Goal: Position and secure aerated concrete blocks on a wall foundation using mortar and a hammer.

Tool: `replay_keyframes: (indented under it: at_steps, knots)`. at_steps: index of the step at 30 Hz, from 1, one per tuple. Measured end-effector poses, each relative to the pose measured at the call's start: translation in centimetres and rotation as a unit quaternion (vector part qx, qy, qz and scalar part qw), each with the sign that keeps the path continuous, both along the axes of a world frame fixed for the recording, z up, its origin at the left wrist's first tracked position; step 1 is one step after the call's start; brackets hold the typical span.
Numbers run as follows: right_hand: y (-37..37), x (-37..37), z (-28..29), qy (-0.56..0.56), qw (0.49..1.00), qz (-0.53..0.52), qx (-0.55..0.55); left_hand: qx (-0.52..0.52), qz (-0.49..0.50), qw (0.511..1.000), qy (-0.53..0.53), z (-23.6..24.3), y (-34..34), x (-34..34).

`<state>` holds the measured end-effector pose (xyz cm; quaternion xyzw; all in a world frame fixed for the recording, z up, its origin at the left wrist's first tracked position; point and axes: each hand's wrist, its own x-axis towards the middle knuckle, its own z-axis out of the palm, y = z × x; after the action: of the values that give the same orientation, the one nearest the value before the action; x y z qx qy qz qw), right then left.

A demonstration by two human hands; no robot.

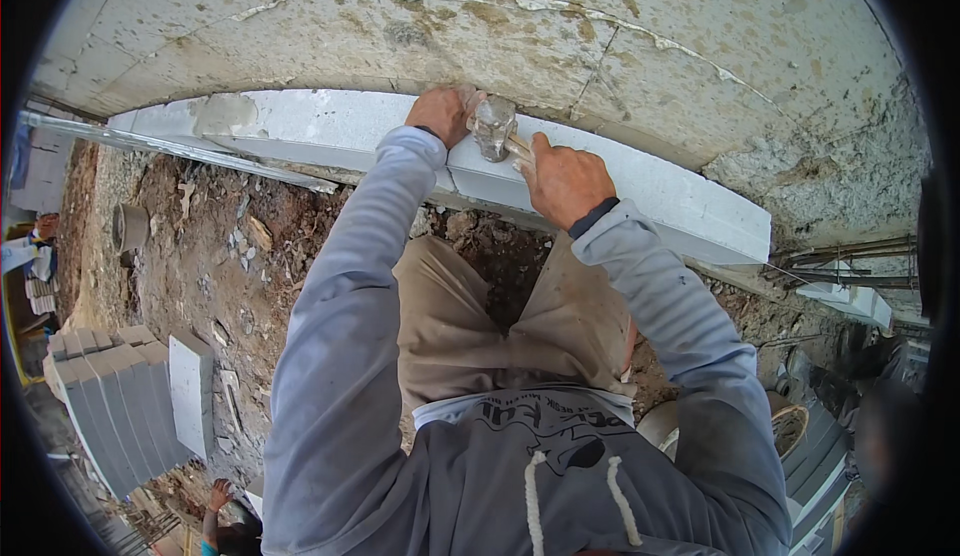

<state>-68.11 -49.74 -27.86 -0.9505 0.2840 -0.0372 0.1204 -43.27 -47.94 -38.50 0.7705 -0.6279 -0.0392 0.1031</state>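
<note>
A row of pale grey-white blocks [620, 171] runs along the foot of a wall in front of me. My right hand [572, 184] grips the short wooden handle of a hammer [495, 128]. The hammer's worn, mortar-smeared head is over the blocks' top, close beside my left hand [440, 114]. That hand is closed at the back edge of the row, near the wall. Its fingertips are partly hidden by the hammer head, so what they hold, if anything, cannot be made out. A joint between two blocks shows just below the hands.
The block wall [400, 41] is spotted with mortar. A long metal straightedge [180, 151] lies along the row's left part. Stacked blocks [115, 406] stand lower left, near another person's hand [218, 494]. A bucket [130, 228] sits on rubble; rebar [860, 256] juts out at right.
</note>
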Motion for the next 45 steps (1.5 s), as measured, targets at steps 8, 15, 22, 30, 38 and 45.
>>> replay_keyframes:
  at_steps: [8,15,22,30,38,45]
  knots:
    - [0.5,-0.3,4.4,-0.179,0.981,-0.056,-0.049,-0.028,-0.017,0.999,-0.040,-0.5,-0.2,0.5]
    - [1.1,1.3,0.2,0.001,0.998,-0.058,0.038,-0.041,-0.013,0.999,0.000,0.7,0.7,-0.2]
    - [2.2,-6.1,0.9,-0.096,0.980,-0.134,0.108,-0.018,0.039,0.997,0.059,0.9,0.1,-0.2]
    - [5.9,-27.8,-4.8,-0.214,0.880,-0.404,0.130,-0.031,0.031,0.998,0.045,0.8,0.2,0.0]
    - [13.3,-42.0,-18.1,-0.021,0.654,-0.692,0.304,-0.006,0.025,0.999,0.022,0.7,-0.2,0.9]
    - [14.3,-45.5,-26.2,-0.050,0.589,-0.719,0.366,0.012,0.070,0.997,-0.020,1.8,0.1,-1.7]
